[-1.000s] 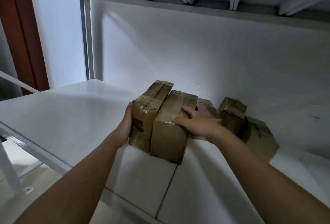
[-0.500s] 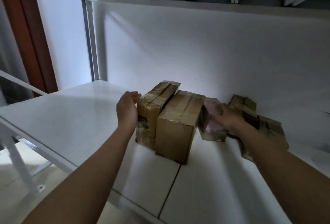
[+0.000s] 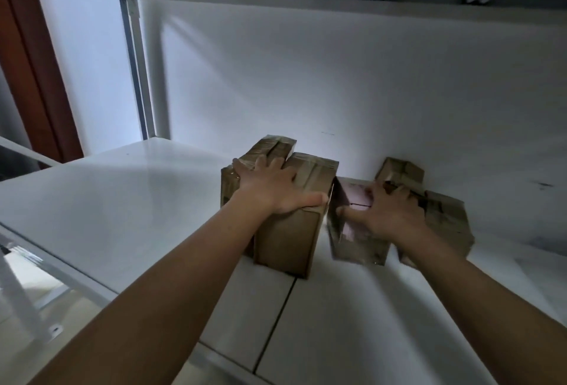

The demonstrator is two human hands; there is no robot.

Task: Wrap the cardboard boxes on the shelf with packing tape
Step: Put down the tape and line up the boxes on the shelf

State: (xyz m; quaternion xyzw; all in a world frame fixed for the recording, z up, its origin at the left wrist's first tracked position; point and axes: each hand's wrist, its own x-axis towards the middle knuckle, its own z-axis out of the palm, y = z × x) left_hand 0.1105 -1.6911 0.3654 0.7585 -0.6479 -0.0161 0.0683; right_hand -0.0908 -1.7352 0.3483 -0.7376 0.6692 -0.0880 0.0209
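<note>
Head view: left hand (image 3: 276,191) fingers spread atop taped boxes (image 3: 288,231); right hand (image 3: 388,215) fingers grip pinkish box (image 3: 352,231).

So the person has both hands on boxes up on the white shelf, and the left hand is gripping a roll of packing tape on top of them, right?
Not quite. The head view shows no roll of tape: the left hand lies spread, fingers straight, across the tops of the two upright boxes. The rest holds: the right hand is on the pinkish box, and all sit on the white shelf.

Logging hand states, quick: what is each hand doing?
Left hand: open, flat across two tall boxes.
Right hand: gripping the pinkish box.
</note>
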